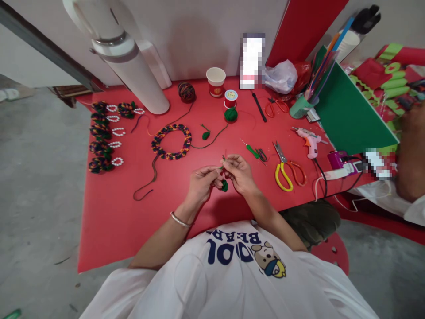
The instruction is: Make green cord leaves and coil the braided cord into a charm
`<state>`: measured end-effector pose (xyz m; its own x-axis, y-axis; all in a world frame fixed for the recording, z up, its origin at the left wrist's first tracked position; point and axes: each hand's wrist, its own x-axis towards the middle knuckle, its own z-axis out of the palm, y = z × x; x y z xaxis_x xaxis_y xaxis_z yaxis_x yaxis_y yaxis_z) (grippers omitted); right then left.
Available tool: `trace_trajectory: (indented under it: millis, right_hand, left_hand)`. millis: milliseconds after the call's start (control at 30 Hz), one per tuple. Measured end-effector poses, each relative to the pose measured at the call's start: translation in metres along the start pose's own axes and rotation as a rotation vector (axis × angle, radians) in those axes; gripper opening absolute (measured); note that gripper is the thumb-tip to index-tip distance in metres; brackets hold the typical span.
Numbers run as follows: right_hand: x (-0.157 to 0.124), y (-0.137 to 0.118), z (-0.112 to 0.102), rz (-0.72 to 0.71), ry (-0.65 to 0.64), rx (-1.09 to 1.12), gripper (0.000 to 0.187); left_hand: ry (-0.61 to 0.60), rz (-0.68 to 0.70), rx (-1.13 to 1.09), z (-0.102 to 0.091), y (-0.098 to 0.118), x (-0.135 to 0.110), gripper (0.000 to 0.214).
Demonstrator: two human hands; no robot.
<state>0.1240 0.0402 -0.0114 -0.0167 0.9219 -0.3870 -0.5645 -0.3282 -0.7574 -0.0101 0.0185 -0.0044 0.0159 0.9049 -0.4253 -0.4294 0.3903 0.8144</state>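
The small green yarn piece [225,185] hangs between the two hands, just above the near middle of the red table [116,212]. The left hand [202,182], at 9 o'clock of it, is curled nearly closed, thumb and fingertips pinching the thin green top of the piece. The right hand [239,173], at 2 o'clock, is curled the same way, and its fingertips meet the left hand's at that same spot. I cannot tell whether a tool is in the pinch. A silver bangle [181,219] sits on the left wrist.

At 11 o'clock, apart from the hands, lies a multicoloured crocheted yarn ring [171,141] with a dark cord trailing from it. At 12 o'clock lie a small green crocheted leaf [206,135] and, farther off, a green ball of yarn [230,115]. At 2 o'clock lies a green-handled hook [250,149], and at 3 o'clock yellow-handled scissors [283,170], with a pink glue gun [310,141] beyond them.
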Motion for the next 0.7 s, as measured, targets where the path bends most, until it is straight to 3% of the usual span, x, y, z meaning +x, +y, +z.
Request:
trace_trajectory:
  millis: [333,700]
  right_hand:
    - [0.0001,0.0010,-0.0010,-0.018,0.007,0.001,0.060]
    - [0.0023,0.0052,-0.0067,-0.066,-0.075,-0.028,0.060]
  left_hand:
    - [-0.035,0.018,0.046,-0.0010,-0.0027,-0.0001,0.031]
    - [0.020,-0.027,0.013,0.0020,0.0031,-0.0004,0.035]
